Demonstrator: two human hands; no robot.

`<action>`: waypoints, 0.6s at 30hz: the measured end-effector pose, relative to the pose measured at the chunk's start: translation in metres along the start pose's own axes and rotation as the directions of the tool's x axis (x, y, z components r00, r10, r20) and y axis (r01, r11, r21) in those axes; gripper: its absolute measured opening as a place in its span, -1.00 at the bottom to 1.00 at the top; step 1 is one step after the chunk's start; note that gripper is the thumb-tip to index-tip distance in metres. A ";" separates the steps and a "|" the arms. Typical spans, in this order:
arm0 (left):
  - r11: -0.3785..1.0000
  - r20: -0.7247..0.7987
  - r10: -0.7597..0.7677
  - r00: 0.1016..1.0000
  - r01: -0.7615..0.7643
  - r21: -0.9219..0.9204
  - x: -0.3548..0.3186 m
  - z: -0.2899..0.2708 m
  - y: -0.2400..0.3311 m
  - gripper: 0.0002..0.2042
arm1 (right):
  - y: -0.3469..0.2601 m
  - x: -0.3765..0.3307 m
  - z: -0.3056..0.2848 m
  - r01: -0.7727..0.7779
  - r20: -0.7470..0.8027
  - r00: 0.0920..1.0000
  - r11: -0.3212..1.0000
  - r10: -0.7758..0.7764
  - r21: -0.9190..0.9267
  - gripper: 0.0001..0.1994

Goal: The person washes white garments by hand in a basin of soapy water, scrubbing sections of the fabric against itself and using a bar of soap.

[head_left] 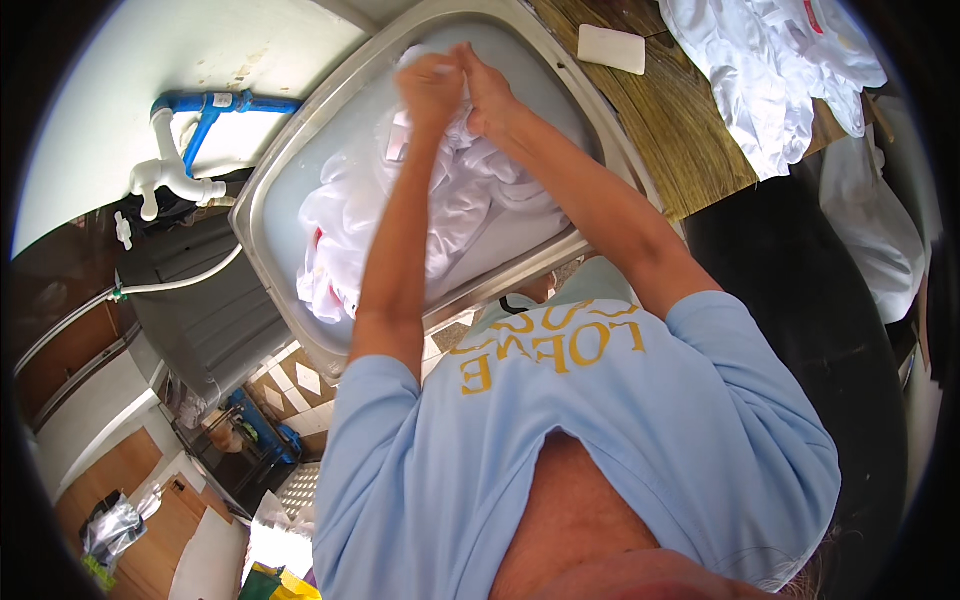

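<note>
A steel sink (262,205) holds cloudy water and a heap of wet white cloth (345,215). Both of my hands are over the far part of the basin, pressed together on a bunched piece of that cloth. My left hand (430,85) grips the fabric from the left. My right hand (488,92) clamps the same bunch from the right, knuckles touching the left hand. The cloth hangs down from my fists into the pile. My forearms reach up from my light blue shirt at the bottom.
A white soap bar (611,47) lies on the wooden counter (680,130) right of the sink. More white garments (775,70) are piled at the counter's far right. A white tap with blue pipe (175,165) stands left of the sink. A grey machine (205,300) sits below it.
</note>
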State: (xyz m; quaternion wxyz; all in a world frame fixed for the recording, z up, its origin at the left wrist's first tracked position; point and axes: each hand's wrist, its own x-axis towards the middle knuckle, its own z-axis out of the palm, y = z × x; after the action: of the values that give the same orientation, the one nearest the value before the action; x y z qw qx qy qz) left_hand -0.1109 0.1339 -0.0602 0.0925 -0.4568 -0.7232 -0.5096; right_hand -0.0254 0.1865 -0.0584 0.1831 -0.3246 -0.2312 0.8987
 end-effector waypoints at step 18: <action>0.845 0.353 -0.512 0.783 0.532 0.045 0.042 -0.122 -0.013 -0.50 | -0.057 0.016 -0.029 0.386 0.307 0.922 0.504 -0.236 -0.772 -0.82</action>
State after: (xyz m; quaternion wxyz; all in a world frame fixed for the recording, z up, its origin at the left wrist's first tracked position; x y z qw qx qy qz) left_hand -0.1846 0.0566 0.0133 -0.1959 -0.3249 -0.8110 -0.4453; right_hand -0.0078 0.2501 -0.0557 0.1506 -0.2509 -0.6901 0.6619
